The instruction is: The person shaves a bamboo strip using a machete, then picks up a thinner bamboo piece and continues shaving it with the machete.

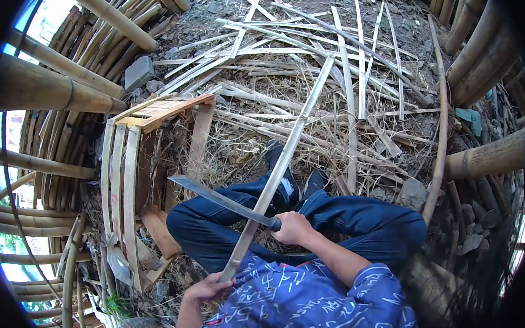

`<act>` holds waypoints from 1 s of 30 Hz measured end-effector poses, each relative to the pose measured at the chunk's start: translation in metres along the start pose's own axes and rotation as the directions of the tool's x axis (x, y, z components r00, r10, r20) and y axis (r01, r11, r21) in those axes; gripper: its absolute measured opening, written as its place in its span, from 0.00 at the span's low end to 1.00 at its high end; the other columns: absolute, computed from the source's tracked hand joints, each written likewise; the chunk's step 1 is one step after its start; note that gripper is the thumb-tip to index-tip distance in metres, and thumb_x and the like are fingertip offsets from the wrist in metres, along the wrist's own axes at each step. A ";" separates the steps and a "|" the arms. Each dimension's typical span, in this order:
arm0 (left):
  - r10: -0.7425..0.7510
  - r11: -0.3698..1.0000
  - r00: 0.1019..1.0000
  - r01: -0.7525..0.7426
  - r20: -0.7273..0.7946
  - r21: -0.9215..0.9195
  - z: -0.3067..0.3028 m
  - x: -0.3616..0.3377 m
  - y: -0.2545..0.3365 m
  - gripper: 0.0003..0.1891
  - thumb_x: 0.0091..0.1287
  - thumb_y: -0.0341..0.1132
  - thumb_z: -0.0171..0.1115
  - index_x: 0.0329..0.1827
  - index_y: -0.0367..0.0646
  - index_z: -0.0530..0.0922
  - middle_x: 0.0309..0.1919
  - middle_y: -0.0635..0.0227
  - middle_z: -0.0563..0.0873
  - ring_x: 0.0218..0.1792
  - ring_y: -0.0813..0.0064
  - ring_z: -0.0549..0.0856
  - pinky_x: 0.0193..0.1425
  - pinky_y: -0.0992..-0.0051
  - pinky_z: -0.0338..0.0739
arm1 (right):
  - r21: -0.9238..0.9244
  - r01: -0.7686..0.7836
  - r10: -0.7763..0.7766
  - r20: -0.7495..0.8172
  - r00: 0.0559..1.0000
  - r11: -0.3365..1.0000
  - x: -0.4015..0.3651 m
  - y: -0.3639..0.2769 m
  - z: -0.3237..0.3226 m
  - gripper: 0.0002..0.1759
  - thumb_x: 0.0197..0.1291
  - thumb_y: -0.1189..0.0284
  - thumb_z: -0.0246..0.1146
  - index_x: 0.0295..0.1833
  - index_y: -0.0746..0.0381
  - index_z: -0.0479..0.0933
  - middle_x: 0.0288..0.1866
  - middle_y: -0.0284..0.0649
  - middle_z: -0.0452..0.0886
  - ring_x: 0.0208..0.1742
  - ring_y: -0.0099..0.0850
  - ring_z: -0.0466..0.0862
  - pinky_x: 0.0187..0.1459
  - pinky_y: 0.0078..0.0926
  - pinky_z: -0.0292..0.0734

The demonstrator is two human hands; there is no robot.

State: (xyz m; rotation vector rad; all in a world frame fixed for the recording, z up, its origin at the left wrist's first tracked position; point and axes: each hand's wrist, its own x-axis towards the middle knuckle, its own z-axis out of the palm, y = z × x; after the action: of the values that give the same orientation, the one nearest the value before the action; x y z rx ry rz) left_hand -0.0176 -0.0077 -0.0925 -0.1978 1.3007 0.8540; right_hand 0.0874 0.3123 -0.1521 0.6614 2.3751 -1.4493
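My right hand [293, 228] is wrapped round the dark handle of a machete [216, 198], whose long blade points left and crosses over a bamboo strip [288, 150]. The strip runs slantwise from my waist, past my crossed legs, to the pile ahead. At its near end my left hand [210, 287] grips it, thumb on top and fingers underneath. The blade overlaps the strip a little above my lap in this view.
Split bamboo strips [260, 95] lie scattered over dry shavings ahead of my feet. A wooden crate [132, 178] stands on its side at my left. Bamboo poles [70, 88] rise on both sides. Grey stones [414, 194] lie to the right, a concrete block [139, 73] far left.
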 end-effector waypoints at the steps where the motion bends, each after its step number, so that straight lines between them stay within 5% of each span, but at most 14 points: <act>1: -0.023 0.998 0.996 0.028 0.086 -0.062 0.004 -0.003 0.010 0.07 0.71 0.33 0.60 0.48 0.42 0.75 0.25 0.77 0.74 0.22 0.85 0.69 0.26 0.80 0.65 | 0.001 0.002 -0.002 0.002 1.000 1.000 -0.002 -0.002 0.000 0.16 0.43 0.61 0.65 0.37 0.58 0.83 0.34 0.51 0.85 0.41 0.50 0.84 0.47 0.46 0.80; 2: -0.043 0.991 0.984 0.064 0.173 -0.119 0.007 -0.006 0.016 0.07 0.71 0.32 0.59 0.48 0.42 0.73 0.26 0.77 0.73 0.23 0.84 0.69 0.26 0.80 0.66 | -0.021 0.010 -0.010 -0.008 1.000 1.000 -0.004 -0.003 0.001 0.15 0.43 0.61 0.65 0.35 0.58 0.83 0.33 0.51 0.84 0.40 0.50 0.85 0.46 0.46 0.80; 12: -0.090 0.982 0.990 0.107 0.107 -0.157 0.006 -0.012 0.004 0.06 0.75 0.35 0.51 0.45 0.44 0.73 0.23 0.81 0.67 0.20 0.87 0.63 0.23 0.84 0.58 | -0.143 -0.071 0.040 -0.211 0.977 0.987 0.006 0.018 -0.015 0.13 0.42 0.62 0.65 0.32 0.58 0.83 0.30 0.51 0.84 0.37 0.50 0.85 0.44 0.46 0.81; 22: -0.024 0.998 0.996 0.028 -0.084 0.050 0.017 -0.031 -0.017 0.09 0.76 0.40 0.52 0.45 0.46 0.75 0.23 0.84 0.68 0.20 0.89 0.63 0.22 0.85 0.57 | -0.309 -0.262 0.147 -0.349 0.925 0.914 0.050 0.066 -0.078 0.13 0.42 0.66 0.65 0.32 0.62 0.83 0.33 0.50 0.85 0.38 0.47 0.86 0.44 0.42 0.82; 30: 0.089 0.986 0.987 -0.069 -0.131 0.153 0.036 -0.038 -0.006 0.10 0.75 0.41 0.54 0.44 0.45 0.77 0.26 0.85 0.72 0.25 0.91 0.66 0.29 0.86 0.62 | -0.445 -0.192 0.039 -0.331 0.943 0.875 0.062 0.072 -0.084 0.11 0.43 0.66 0.65 0.31 0.61 0.83 0.31 0.48 0.85 0.38 0.45 0.87 0.43 0.41 0.82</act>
State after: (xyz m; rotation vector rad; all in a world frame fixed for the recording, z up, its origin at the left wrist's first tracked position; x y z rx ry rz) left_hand 0.0128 -0.0075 -0.0494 -0.0890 1.5037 0.8184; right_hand 0.0712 0.4300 -0.1974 0.9320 2.7216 -0.6984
